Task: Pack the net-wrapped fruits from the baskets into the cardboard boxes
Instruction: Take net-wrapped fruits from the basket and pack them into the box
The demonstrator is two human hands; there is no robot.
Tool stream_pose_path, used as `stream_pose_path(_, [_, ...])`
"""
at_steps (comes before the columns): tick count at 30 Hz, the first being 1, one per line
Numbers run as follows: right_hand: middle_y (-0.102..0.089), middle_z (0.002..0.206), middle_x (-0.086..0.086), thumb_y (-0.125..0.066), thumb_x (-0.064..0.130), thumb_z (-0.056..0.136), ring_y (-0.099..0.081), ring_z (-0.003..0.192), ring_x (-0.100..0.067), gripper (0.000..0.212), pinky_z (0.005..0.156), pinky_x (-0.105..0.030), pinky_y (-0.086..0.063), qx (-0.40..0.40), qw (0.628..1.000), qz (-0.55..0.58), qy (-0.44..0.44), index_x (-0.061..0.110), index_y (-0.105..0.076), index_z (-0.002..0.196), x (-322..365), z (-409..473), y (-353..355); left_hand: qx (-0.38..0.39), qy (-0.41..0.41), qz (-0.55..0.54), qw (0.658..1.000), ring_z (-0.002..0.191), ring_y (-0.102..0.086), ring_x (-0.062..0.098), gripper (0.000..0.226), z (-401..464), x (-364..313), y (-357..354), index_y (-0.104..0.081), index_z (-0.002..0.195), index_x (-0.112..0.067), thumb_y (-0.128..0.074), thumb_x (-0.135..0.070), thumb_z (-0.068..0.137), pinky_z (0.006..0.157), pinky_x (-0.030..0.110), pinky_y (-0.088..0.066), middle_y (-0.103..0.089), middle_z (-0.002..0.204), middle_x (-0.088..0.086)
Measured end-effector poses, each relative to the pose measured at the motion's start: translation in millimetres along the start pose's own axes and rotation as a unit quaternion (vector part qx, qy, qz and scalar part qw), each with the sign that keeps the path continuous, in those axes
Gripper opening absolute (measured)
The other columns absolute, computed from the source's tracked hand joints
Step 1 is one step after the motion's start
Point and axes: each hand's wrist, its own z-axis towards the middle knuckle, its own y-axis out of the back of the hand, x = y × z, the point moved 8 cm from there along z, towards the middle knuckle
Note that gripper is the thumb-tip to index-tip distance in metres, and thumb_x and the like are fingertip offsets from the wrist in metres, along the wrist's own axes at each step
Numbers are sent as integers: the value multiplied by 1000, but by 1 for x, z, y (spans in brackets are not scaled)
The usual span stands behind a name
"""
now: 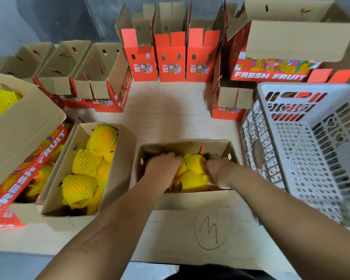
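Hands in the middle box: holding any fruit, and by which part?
Both the left hand and right hand rest on the net-wrapped fruits inside the cardboard box. Fingers are buried among them, so an actual grip cannot be told.

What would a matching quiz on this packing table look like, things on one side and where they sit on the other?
Things:
1. white basket
2. box with both hands in it
3. three upright red boxes
4. open box full of netted fruits

Places:
A. far middle of the table
B. right edge
C. left of the hands
D. nearest the person, centre

Pairs: 1-B, 2-D, 3-A, 4-C
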Motion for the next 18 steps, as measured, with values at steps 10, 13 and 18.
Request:
stream_pose_path(10, [-61,118,-2,-58,15,93,-62,106,-22,43,85,-34,-50,-308,906,285,54,21,-51,134,-46,-88,38,-175,-10,-357,917,100,-62,6,16,-1,-104,73,-64,117,-33,-58,-35,102,93,33,-55,-66,112,-11])
stream_pose_path(13, [-63,119,6,-56,10,95,-63,103,-9,41,86,-27,-52,-385,843,374,31,23,-55,134,-111,-136,42,-216,-41,-433,874,92,-64,0,14,15,-184,90,-61,114,-38,-62,-35,101,84,26,-57,-62,112,-13])
stream_pose_path(18, [-70,112,8,-55,6,98,-67,97,-9,30,81,-31,-56,-455,800,390,-27,20,-60,124,-259,-208,28,-209,-112,-501,832,99,-65,1,15,64,-347,94,-62,118,-33,-59,-39,104,82,19,-54,-61,116,-15])
